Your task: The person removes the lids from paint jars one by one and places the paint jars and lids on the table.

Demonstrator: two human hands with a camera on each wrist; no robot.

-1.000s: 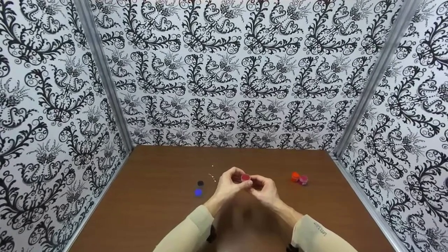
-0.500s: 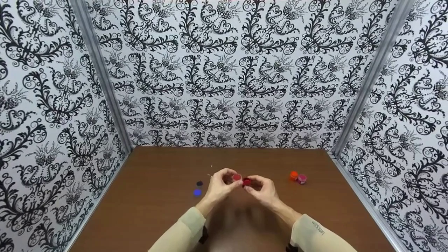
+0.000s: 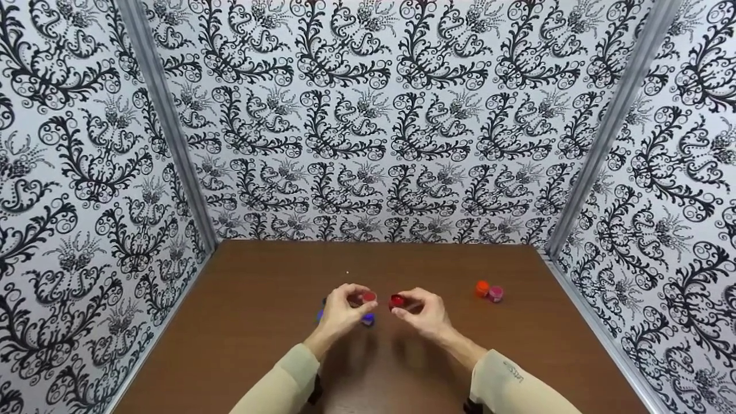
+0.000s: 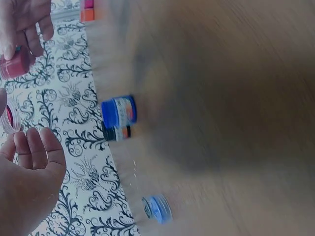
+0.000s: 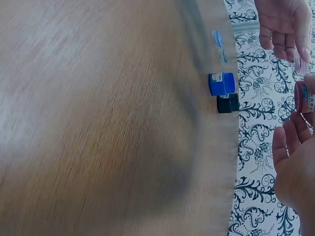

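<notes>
My left hand (image 3: 340, 310) pinches a clear round lid (image 3: 369, 296) with red paint on its inner side. In my right hand (image 3: 428, 313) is a small red paint jar (image 3: 397, 301), gripped between thumb and fingers, its mouth uncovered. Lid and jar are apart, both held above the table. Behind them in the left wrist view stand a blue paint jar (image 4: 119, 112) and a black paint jar (image 4: 118, 133). Two lids lie farther left: a blue lid (image 5: 217, 38) and a dark lid (image 5: 223, 56). In the head view my left hand partly hides these.
An orange jar (image 3: 482, 289) and a magenta jar (image 3: 495, 294) stand together on the right of the brown table (image 3: 259, 345). A small pale speck (image 3: 347, 272) lies toward the back. Patterned walls (image 3: 368, 126) enclose the table's back and sides.
The lid has come off the red paint jar. My left hand has moved left with it, bringing the blue jar into view and covering the lids on the table. The right hand has shifted slightly left.
</notes>
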